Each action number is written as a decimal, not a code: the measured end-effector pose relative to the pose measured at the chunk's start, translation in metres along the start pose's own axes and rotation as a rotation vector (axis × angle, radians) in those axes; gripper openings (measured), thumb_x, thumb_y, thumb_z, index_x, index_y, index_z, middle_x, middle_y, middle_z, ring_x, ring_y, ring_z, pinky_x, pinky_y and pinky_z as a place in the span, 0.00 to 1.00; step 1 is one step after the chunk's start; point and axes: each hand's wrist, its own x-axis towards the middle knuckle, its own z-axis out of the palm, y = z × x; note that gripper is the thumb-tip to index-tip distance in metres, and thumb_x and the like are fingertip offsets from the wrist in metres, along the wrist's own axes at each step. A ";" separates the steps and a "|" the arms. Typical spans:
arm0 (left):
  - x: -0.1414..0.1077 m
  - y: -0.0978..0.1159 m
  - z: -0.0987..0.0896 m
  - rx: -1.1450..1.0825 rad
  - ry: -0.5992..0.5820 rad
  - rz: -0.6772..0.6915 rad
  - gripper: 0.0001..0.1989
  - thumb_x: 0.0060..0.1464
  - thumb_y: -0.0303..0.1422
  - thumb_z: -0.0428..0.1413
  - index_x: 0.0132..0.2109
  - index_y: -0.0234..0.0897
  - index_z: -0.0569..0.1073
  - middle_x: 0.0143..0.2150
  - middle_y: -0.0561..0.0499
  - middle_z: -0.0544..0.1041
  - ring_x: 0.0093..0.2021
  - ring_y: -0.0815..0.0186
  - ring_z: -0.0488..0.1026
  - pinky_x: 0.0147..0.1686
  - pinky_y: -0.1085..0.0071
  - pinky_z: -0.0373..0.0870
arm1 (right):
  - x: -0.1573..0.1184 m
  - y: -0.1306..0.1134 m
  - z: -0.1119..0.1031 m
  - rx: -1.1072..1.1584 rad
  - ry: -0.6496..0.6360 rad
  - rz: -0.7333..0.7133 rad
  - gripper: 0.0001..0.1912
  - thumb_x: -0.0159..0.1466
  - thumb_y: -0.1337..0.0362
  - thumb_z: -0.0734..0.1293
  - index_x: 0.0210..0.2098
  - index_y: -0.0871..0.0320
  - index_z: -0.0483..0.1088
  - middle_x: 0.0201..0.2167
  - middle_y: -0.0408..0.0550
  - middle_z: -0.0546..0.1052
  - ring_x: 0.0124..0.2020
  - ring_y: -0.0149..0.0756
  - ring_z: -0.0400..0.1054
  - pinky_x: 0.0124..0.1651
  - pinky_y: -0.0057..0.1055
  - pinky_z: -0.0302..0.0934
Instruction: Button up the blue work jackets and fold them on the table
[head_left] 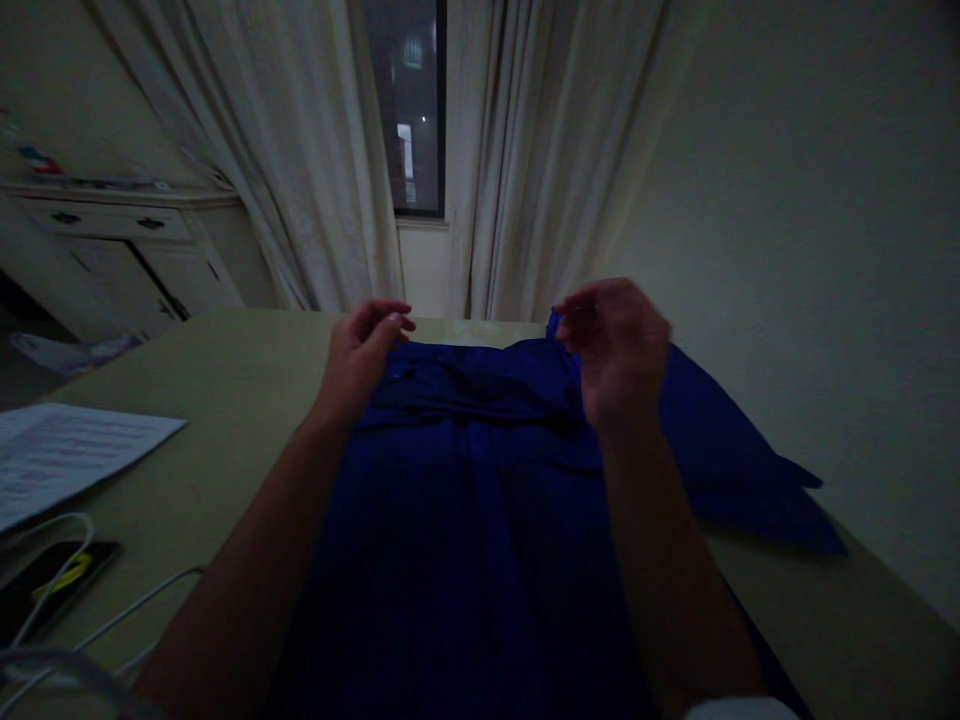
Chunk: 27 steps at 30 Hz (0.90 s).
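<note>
A dark blue shirt (480, 520) lies spread on the table, with a straight placket-like strip running down its middle. Its far end is bunched into folds, and a sleeve (750, 480) reaches out to the right. My left hand (364, 350) is over the far left corner of the shirt, fingers loosely curved and apart, with no cloth visible in them. At the far right corner, my right hand (619, 350) has bent fingers closed at a small raised bit of the blue cloth. Its palm side is partly blurred.
On the pale table (247, 370), printed paper sheets (82, 445), a dark phone-like object (64, 585) and white cables (142, 605) lie at left. A wall (840, 250) borders the right side. Curtains (300, 150) and a white cabinet (142, 250) stand beyond.
</note>
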 end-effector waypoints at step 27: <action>0.011 -0.166 -0.055 0.671 0.535 -0.554 0.13 0.60 0.37 0.50 0.45 0.33 0.73 0.48 0.35 0.78 0.51 0.51 0.76 0.57 0.56 0.71 | -0.006 0.202 -0.015 -1.016 -0.374 0.666 0.36 0.68 0.45 0.68 0.63 0.67 0.67 0.58 0.70 0.75 0.62 0.59 0.70 0.61 0.46 0.65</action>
